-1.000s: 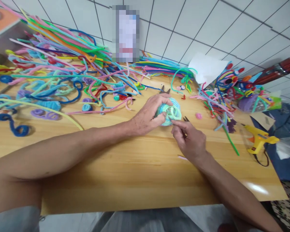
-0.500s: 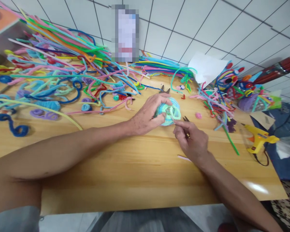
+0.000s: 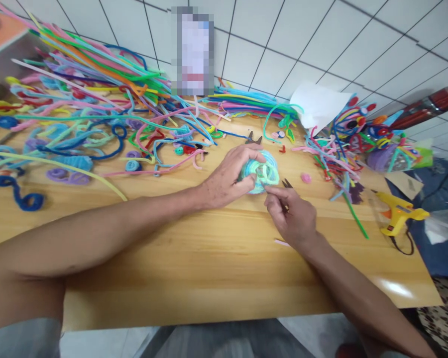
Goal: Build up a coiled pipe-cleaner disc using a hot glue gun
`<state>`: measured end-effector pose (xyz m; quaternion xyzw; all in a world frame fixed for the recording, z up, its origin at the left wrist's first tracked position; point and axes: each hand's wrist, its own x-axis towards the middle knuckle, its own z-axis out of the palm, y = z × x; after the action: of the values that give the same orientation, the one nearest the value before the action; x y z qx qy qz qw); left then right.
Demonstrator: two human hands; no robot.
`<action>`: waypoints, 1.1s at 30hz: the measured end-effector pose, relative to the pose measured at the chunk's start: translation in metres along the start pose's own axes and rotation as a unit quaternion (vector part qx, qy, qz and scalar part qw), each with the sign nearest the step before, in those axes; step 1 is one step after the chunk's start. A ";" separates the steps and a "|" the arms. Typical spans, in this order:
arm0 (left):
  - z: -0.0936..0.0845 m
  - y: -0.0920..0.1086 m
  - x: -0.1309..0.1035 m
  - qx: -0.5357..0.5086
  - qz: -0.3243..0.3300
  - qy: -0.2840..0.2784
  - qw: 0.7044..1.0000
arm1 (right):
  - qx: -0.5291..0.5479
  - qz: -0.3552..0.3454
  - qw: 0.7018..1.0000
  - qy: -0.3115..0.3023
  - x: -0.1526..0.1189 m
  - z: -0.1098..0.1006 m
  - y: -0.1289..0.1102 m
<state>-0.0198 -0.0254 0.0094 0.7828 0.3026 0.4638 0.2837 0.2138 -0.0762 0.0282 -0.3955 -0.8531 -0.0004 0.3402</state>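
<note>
A round coil of blue and light-green pipe cleaners (image 3: 272, 166) sits on the wooden table. My left hand (image 3: 231, 174) is closed around its left side, thumb and fingers pinching the rim. At the coil's lower right edge is my right hand (image 3: 293, 214), its index finger reaching to the rim and its other fingers curled. Out of that fist stick the dark prongs of a plier-like tool (image 3: 287, 183), mostly hidden by the hand. Just beyond my left hand lie open dark plier jaws (image 3: 254, 138), their handles out of sight.
Loose pipe cleaners (image 3: 97, 124) cover the left and back of the table. To the right lie a yellow glue gun (image 3: 399, 214), more pipe-cleaner pieces (image 3: 334, 159) and finished colourful figures (image 3: 388, 154). White paper (image 3: 317, 104) leans by the tiled wall. A pink disc (image 3: 305, 177) lies nearby.
My right hand has shifted slightly left, its index finger moving along the coil's lower edge. My left hand keeps its hold in the same place.
</note>
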 end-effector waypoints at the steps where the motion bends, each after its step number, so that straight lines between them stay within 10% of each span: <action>1: -0.001 0.001 0.000 -0.002 -0.003 -0.002 1.000 | -0.002 0.001 1.000 0.000 0.000 0.000 0.000; 33: -0.002 0.004 0.002 -0.020 -0.028 0.005 0.999 | -0.008 -0.023 0.999 0.021 -0.001 0.007 0.001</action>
<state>-0.0201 -0.0267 0.0141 0.7655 0.3167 0.4657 0.3111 0.2111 -0.0743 0.0216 -0.3783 -0.8546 -0.0234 0.3549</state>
